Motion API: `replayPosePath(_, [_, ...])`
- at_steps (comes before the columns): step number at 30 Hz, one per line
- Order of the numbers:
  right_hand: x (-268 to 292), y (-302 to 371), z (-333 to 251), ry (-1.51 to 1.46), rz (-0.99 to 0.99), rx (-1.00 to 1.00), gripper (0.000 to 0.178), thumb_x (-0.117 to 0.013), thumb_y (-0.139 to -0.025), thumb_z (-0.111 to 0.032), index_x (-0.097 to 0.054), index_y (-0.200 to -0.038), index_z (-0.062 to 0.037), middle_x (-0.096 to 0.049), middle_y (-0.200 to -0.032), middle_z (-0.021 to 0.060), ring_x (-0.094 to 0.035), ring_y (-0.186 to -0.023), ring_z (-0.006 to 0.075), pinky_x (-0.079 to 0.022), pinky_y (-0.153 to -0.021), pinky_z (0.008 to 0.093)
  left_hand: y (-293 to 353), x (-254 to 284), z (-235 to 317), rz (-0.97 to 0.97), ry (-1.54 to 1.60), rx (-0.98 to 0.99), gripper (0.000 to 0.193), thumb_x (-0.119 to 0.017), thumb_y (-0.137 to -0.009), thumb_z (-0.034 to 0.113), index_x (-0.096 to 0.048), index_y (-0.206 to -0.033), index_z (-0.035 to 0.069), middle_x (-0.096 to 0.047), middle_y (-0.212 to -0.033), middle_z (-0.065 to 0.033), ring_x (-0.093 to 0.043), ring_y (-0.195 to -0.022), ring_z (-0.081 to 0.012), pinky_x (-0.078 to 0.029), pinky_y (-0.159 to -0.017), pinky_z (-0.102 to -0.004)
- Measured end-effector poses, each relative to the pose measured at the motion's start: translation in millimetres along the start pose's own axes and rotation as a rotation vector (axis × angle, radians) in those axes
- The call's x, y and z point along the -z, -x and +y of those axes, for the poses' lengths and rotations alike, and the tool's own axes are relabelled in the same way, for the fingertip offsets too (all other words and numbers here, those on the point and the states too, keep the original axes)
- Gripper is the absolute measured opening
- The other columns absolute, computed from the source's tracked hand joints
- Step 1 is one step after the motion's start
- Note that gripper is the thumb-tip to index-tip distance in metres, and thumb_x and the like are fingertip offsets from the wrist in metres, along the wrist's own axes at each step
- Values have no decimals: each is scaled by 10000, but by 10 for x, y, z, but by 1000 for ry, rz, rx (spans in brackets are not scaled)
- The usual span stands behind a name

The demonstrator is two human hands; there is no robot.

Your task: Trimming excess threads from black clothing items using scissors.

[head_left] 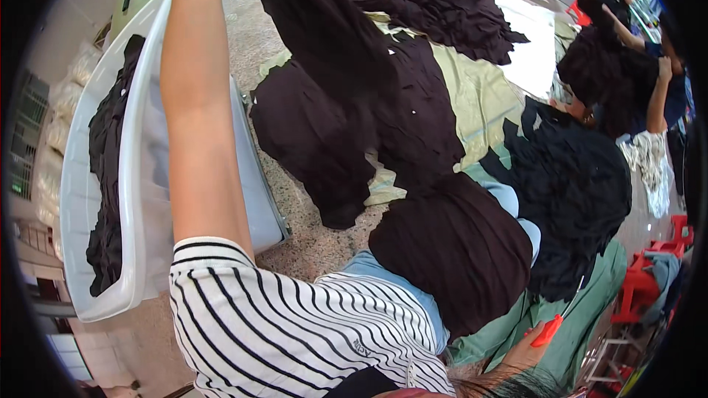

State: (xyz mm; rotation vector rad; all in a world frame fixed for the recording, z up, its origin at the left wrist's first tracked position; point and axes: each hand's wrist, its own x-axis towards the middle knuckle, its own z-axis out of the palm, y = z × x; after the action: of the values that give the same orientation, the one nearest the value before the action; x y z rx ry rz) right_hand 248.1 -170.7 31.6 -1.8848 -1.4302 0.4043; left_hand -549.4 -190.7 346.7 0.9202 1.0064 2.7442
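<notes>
My left arm (198,88) reaches up past the top edge; its hand lies outside the picture. Near it, a long stretch of dark brown fabric (317,15) rises from the floor pile and leaves the picture at the top. Low on the right, my right hand (522,350) is closed around orange-handled scissors (547,330), with a thin metal blade pointing up and away; part of the hand is hidden. Across my lap lies a folded dark brown cloth (453,250). Ahead of it, more dark brown fabric pieces (417,107) spread over pale yellow sheeting (479,96).
A white plastic tub (133,199) holding dark cloth (107,169) stands at left. Black fabric (571,191) is heaped to my right on green cloth (608,273). Farther right are red stools (634,287) and a co-worker's hands (664,70) with dark fabric (605,66).
</notes>
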Motion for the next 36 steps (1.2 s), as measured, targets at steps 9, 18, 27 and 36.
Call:
replayPosePath(9, [-218,-20,-221,-14,82,83,387,-640,-982,-307,-621,-1202,10,-677,-893,166,-625,-745,275,-501,-708,385,1015,1233,-488,-22,-361,-34,316,-584,-992,63,-588,-1307,35,-637,-1219,-69,-616,-1078,-147,-499,-925,-286])
replayPosePath(18, [-585,155,-178,188,77,159,214,-735,-869,-195,-612,-1002,-82,-607,-912,163,-622,-819,397,-486,-672,465,4992,1958,-2309,-295,-849,974,59,-644,-911,135,-635,-924,78,-622,-818,-13,-557,-713,-90,-481,-618,-253])
replayPosePath(27, [-1202,287,-98,113,110,283,398,-776,-747,-94,-656,-1126,-102,-574,-1087,141,-637,-924,377,-530,-725,450,5959,1264,-2898,-449,-793,1113,265,-625,-974,212,-653,-1143,10,-656,-1057,-59,-598,-984,-144,-479,-896,-303])
replayPosePath(36, [-1227,274,-92,110,116,300,392,-801,-749,-153,-657,-1110,-99,-602,-1077,140,-647,-928,369,-538,-719,437,5393,110,-2641,-454,-620,836,285,-594,-984,123,-588,-1245,10,-619,-1166,-77,-585,-1050,-138,-473,-924,-286])
